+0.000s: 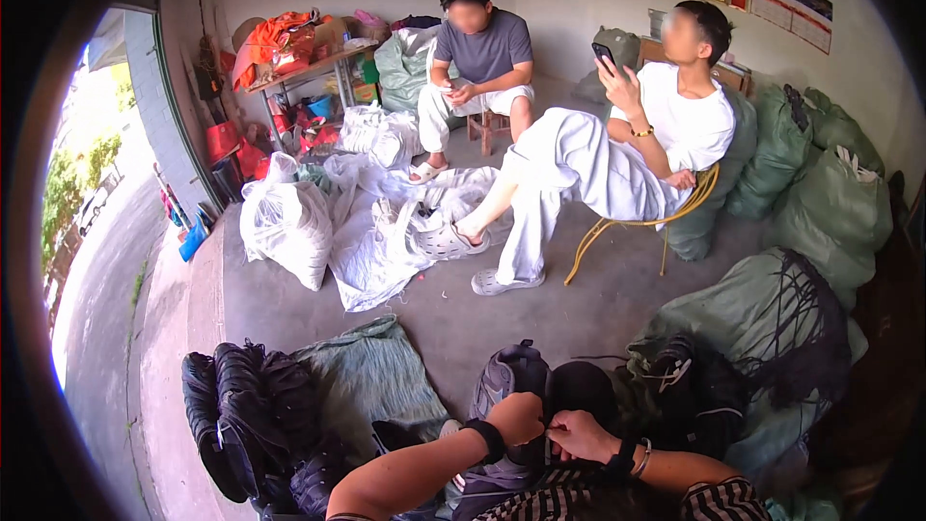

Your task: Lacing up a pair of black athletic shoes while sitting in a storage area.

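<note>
Head view: at the near middle, a grey shoe (503,378) is being attended to by the left hand (518,418) and right hand (582,436); both are being held curled and close together, presumably for fine pinching, though what is being grasped cannot be told. Dark shoes (258,410) are being stored in a heap near left, seemingly for easy reach. Green sacks (837,222) are being stood far right, likely out of the way.

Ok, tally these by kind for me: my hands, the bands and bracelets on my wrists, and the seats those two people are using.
Left hand and right hand: 2
Black wristbands: 2
Pale bracelet: 1
Wooden stool: 1
Yellow chair: 1
Total: 7
</note>
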Available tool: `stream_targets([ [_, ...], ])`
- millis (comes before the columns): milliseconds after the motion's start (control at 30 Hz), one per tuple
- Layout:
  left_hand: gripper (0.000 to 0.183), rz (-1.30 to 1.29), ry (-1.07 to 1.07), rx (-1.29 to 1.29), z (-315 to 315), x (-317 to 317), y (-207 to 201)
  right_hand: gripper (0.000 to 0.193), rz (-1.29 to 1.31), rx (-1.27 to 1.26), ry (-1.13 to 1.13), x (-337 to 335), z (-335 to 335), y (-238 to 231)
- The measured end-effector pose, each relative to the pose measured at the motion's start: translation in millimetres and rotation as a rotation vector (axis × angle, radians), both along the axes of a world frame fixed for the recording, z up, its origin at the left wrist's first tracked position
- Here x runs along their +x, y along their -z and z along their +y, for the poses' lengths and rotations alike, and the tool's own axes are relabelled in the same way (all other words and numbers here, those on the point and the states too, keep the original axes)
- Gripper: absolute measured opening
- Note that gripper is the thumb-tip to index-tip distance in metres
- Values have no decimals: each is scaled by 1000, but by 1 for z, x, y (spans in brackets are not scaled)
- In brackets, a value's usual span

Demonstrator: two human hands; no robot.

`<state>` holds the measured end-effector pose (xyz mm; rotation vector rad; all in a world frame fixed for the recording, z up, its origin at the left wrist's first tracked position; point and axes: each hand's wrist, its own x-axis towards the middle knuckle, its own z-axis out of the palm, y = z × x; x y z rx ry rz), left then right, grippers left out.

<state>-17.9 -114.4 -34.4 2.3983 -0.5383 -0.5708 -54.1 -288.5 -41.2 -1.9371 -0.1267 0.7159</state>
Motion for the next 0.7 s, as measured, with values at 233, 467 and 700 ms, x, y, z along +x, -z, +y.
stream_targets([
  [233, 21, -116, -39, 93, -14, -1, -6, 14, 409, 235, 219, 12, -8, 9],
  [467, 21, -119, -22, 20, -4, 0, 0, 13, 368, 106, 158, 15, -7, 4],
  [700, 20, -132, -27, 25, -4, -2, -1, 16, 258, 168, 82, 10, -10, 12],
])
